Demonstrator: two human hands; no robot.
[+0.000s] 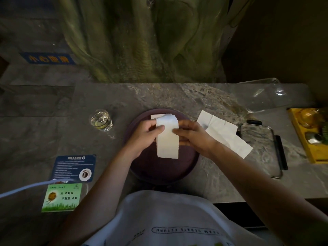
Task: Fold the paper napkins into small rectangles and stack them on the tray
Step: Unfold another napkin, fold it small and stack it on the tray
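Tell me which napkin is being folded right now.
The napkin held over the tray by both hands; the others lie flat, one behind it on the tray, the rest on the table to the right.

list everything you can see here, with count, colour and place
tray: 1, dark purple, round, table centre
folded napkin: 1, white, on tray's far side, mostly hidden
held napkin: 1, white, above tray, top curled over
loose napkins: about 2, white, overlapping, right of tray
glass: 1, clear, left of tray
cards: 2, blue and green, near left
clear container: 1, far right
lid: 1, clear, dark rim, right
yellow tray: 1, right edge
cable: 1, white, near left
table: 1, grey stone
left hand: grip on held napkin
right hand: grip on held napkin
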